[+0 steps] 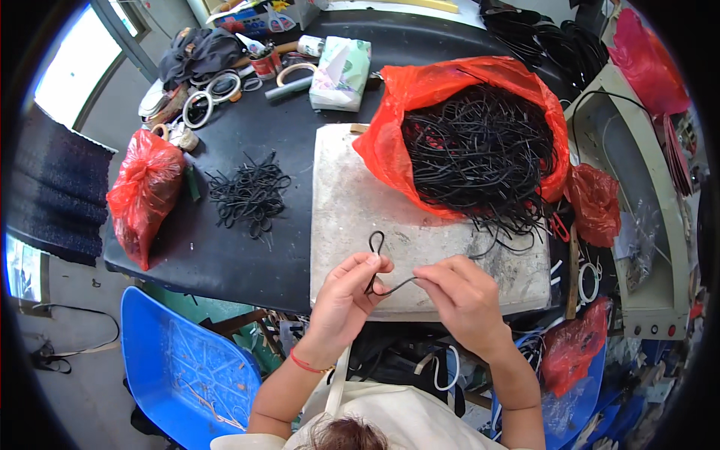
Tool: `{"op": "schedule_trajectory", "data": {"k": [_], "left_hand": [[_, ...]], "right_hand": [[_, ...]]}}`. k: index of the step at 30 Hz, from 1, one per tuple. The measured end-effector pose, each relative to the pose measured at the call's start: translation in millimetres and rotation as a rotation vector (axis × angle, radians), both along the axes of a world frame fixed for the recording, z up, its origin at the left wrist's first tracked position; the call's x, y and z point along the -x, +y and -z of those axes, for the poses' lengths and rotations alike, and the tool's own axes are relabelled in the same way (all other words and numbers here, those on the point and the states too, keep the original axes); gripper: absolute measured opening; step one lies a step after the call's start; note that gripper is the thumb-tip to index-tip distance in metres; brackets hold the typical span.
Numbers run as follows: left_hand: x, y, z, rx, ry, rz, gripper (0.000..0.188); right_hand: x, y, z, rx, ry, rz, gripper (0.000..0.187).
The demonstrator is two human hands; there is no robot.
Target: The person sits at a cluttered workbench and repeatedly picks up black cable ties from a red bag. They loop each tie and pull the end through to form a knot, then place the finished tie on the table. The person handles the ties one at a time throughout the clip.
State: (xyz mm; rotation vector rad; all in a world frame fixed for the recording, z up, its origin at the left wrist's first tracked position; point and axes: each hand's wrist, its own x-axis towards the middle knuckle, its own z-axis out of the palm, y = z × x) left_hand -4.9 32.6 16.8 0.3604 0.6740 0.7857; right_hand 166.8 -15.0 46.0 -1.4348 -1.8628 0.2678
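A thin black cord [377,241] is stretched between my two hands, over the near part of a worn whitish board [337,195]. My left hand [345,289] pinches it just below a small loop that stands up above the fingertips. Between thumb and fingers, my right hand [461,296] grips the other stretch of the cord. Beyond my hands an open red plastic bag [390,150] bulges with a tangle of black cords [480,142], some spilling onto the board. To the left, a small heap of looped black cords [251,191] lies on the dark tabletop.
A tied red bag [146,195] sits at the table's left edge. Tape rolls [199,110] and a tissue pack [341,75] stand at the back. A beige metal machine housing [652,225] is at the right. Below the table's left front edge is a blue plastic bin [157,360].
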Motion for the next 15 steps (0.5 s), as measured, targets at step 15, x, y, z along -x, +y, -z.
{"op": "schedule_trajectory", "data": {"k": [15], "left_hand": [[10.0,-2.8,-5.4,-0.357,0.367,0.237,0.014]], "right_hand": [[4.0,-2.5,8.9,-0.089,-0.116,0.056,0.024]]}}
